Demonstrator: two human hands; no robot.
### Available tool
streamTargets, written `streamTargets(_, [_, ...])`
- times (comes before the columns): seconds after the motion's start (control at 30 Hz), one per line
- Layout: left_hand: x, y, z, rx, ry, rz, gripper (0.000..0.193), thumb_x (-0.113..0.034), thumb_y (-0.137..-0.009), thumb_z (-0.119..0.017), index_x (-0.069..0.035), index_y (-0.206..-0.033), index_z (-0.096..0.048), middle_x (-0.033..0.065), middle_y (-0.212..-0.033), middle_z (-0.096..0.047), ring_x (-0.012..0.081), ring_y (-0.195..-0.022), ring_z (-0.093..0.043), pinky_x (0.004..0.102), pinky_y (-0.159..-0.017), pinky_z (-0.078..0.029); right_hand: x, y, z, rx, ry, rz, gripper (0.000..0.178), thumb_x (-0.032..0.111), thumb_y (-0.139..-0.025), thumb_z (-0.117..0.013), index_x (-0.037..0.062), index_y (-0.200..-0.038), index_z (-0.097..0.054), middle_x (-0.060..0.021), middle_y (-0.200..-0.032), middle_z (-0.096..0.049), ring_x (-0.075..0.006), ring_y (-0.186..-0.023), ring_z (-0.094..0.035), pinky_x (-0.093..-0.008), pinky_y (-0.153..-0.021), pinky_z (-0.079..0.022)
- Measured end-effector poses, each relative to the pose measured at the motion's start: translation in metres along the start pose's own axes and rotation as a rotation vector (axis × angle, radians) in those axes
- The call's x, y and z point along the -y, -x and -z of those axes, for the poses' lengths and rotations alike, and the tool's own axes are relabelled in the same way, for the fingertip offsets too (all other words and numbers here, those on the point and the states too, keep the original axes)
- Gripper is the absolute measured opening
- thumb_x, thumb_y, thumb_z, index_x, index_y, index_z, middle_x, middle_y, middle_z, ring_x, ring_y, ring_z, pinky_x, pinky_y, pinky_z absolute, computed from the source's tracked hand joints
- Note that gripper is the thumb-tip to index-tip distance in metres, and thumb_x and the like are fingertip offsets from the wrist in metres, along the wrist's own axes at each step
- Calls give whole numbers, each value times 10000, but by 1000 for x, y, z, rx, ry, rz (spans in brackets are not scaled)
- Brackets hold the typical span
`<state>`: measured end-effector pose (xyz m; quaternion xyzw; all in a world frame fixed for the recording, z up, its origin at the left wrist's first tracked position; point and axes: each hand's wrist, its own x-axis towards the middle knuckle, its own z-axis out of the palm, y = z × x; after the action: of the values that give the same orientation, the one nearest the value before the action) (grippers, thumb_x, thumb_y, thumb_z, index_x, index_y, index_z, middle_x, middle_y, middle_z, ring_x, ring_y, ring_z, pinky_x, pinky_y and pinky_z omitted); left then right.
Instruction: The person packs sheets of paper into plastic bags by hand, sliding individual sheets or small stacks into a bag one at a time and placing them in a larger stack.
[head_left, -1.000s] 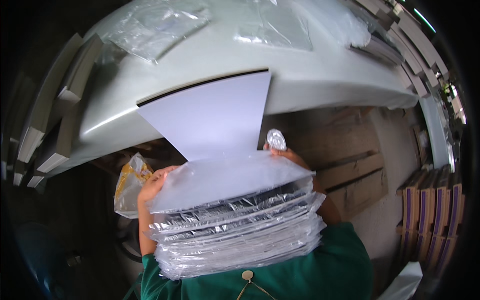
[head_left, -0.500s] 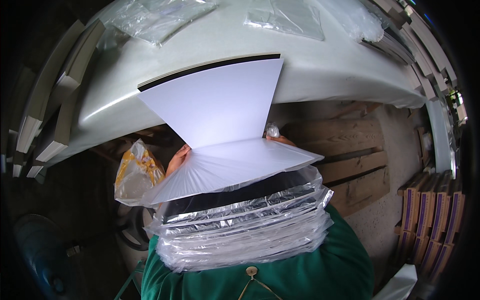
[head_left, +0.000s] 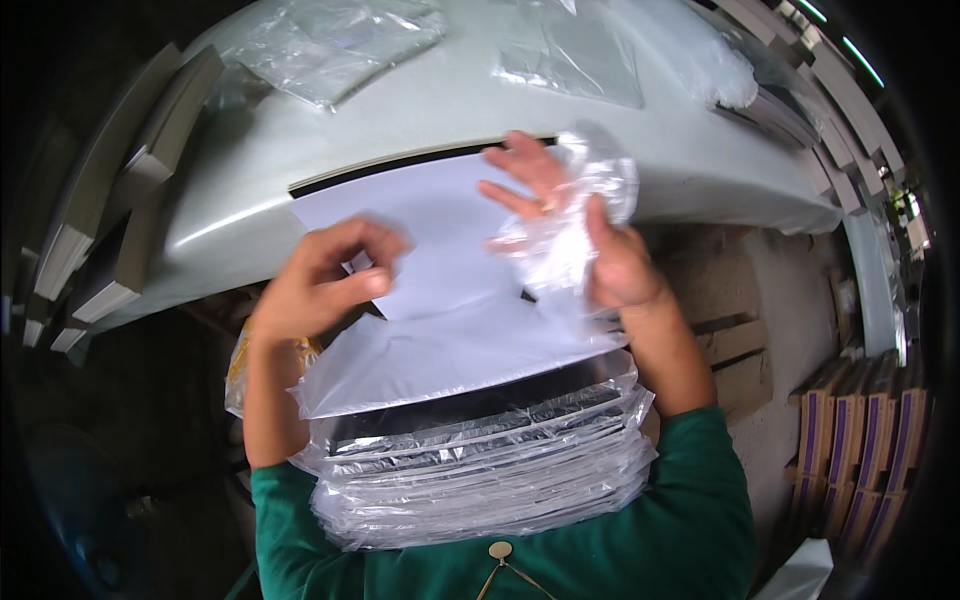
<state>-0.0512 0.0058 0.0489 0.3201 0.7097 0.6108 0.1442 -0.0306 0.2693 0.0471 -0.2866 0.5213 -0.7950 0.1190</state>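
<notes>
The left hand's (head_left: 325, 285) grip is parted, thumb and curled fingers held apart over the white board (head_left: 440, 235). Crumpled clear plastic (head_left: 562, 252) is spread across the right hand (head_left: 622, 270), fingers fanned; whether it is pinched cannot be told. The board is pointed away from the body, apparently lengthwise, its near part covered by film (head_left: 460, 362) above a wrapped stack (head_left: 480, 485), its far edge over the bench (head_left: 440, 115).

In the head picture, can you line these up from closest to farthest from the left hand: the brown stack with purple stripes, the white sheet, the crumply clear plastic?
From the left hand:
1. White sheet, just to its right
2. Crumply clear plastic, farther right
3. Brown stack with purple stripes, far right, lower down
</notes>
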Motion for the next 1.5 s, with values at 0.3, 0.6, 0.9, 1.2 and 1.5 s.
streamTargets(0.3, [-15, -17, -54, -406, 202, -18, 133, -129, -825, -587, -6, -877, -591, -31, -692, -551, 20, -605, -446, 157, -529, -348, -12, -15, -20, -290, -35, -203, 301, 113, -830, -550, -9, -1102, -507, -85, -1042, -565, -128, -932, -532, -278, -830, -420])
streamTargets(0.6, [-1, -18, -60, -558, 84, -92, 240, -210, -853, -553, 8, -766, -601, 0, -643, -542, 44, -606, -444, 175, -553, -357, -14, -17, -31, -413, -147, -172, 254, 164, -776, -637, 15, -969, -562, -43, -889, -587, -103, -806, -546, -241, -703, -437])
streamTargets(0.9, [-4, -15, -58, -566, -368, -130, 259, -197, -875, -504, 21, -822, -632, 68, -606, -583, 112, -574, -482, 240, -610, -386, -22, -14, -26, -348, -256, -218, 269, 184, -758, -649, 24, -955, -560, -46, -873, -584, -116, -794, -551, -262, -693, -448])
streamTargets(1.2, [-20, -1, -43, -742, 843, 440, 295, -325, -868, -479, -71, -1006, -538, 47, -714, -610, 146, -715, -562, 287, -692, -450, -6, 10, 0, -182, -152, -222, 249, 182, -744, -635, 11, -905, -553, -63, -763, -580, -145, -662, -555, -262, -627, -453])
streamTargets(1.5, [31, 34, 3, -125, 1050, 52, 295, -334, -770, -630, -47, -840, -618, 89, -741, -580, 117, -739, -560, 310, -647, -462, -8, 35, 39, 259, 599, -221, 126, 60, -792, -564, 40, -913, -539, -39, -767, -574, -149, -705, -552, -294, -665, -447])
